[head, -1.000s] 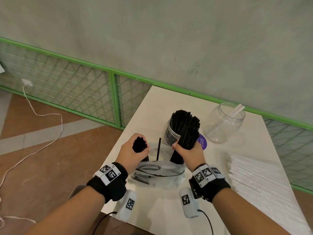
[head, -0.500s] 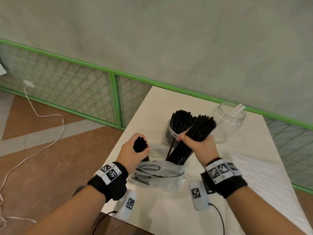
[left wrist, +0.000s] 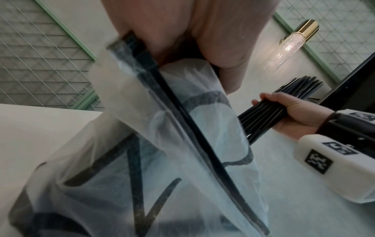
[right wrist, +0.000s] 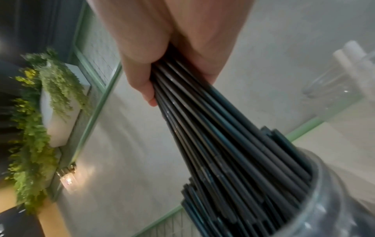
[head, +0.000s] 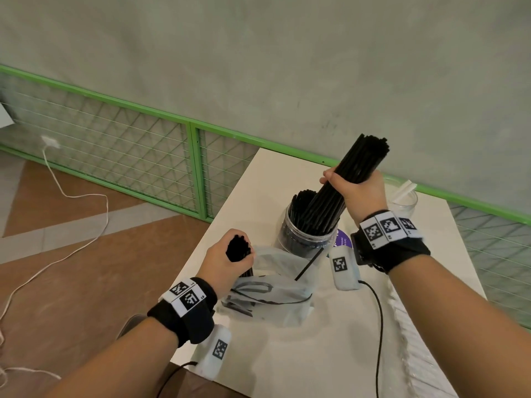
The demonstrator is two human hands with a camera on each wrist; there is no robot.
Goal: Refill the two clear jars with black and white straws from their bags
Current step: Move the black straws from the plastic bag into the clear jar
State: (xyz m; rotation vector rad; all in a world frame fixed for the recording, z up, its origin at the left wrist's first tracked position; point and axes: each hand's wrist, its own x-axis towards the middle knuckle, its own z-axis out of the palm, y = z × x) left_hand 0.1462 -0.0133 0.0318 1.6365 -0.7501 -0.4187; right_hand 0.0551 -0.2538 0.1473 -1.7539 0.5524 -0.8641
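My right hand [head: 356,188] grips a thick bundle of black straws [head: 349,179], tilted, its lower ends inside the mouth of a clear jar [head: 304,239] that holds many black straws. The right wrist view shows this bundle [right wrist: 213,128] fanning down into the jar [right wrist: 324,200]. My left hand [head: 227,259] grips a smaller bunch of black straws [head: 238,249] standing in a translucent printed bag [head: 273,294] on the table. A single black straw [head: 309,264] leans out of the bag. Behind my right hand stands the second clear jar [head: 405,202] with a few white straws [head: 403,189].
The white table [head: 344,354] ends at its left edge beside my left wrist, with brown floor below. A bag of white straws [head: 413,340] lies along the right side. A purple round sticker [head: 343,239] lies near the black jar. A green mesh fence [head: 143,156] and wall stand behind.
My right hand lifted its black straw bundle out of the bag and up and right, over the black straw jar. My left hand stayed on its bunch at the bag.
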